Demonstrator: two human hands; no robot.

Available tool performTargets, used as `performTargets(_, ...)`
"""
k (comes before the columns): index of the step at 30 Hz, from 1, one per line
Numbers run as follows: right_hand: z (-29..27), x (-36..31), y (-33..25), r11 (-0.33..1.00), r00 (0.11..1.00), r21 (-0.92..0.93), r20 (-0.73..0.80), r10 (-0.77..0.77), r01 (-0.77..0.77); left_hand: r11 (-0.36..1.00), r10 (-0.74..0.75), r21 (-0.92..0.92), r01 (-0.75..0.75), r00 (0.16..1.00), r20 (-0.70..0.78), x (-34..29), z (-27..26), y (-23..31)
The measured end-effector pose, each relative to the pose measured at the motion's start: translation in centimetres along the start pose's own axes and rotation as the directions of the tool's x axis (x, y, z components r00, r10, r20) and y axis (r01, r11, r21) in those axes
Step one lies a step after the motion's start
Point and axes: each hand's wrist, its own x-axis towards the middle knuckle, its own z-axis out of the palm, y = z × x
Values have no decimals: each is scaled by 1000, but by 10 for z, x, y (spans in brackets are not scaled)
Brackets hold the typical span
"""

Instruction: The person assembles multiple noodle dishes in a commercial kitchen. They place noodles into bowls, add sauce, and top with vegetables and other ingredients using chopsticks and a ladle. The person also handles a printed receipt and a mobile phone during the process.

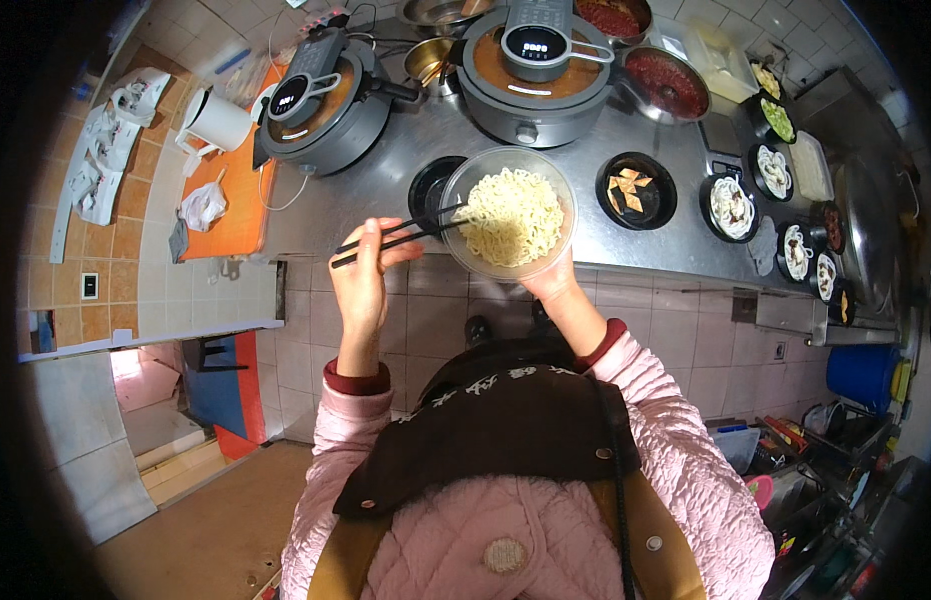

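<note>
My left hand [366, 270] is closed around a pair of black chopsticks [406, 234], whose tips reach into pale yellow noodles [514, 218]. The noodles lie in a round see-through bowl [571, 195]. My right hand [554, 282] grips this bowl low on its right near side, with most of the fingers hidden beneath it. The bowl is held over the front edge of the steel counter [626, 256]. Partly behind it, an empty-looking black bowl [423, 192] stands on the counter. To the right sits a black bowl [669, 212] with orange-brown cut pieces.
Two grey electric cookers [331, 150] [526, 125] with brown liquid stand at the back. Red sauce [668, 82] fills a metal bowl. Several black bowls, one with white noodles [732, 208], line the right. A white pitcher [218, 120] stands by an orange surface [248, 200] at left.
</note>
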Motion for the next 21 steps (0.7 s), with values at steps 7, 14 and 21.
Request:
performTargets(7,-4,6,-10,999,998,-44,-60,6,-9,910,-28,-413,-11,996,-89,15,-8,3)
performTargets(14,-5,10,-11,999,995,12,-88,53,-52,895,117,-427,-132,991,-61,18,10,33)
performTargets(21,5,10,-20,999,999,-35,5,-31,32,963,139,214,-162,983,117,14,12,39)
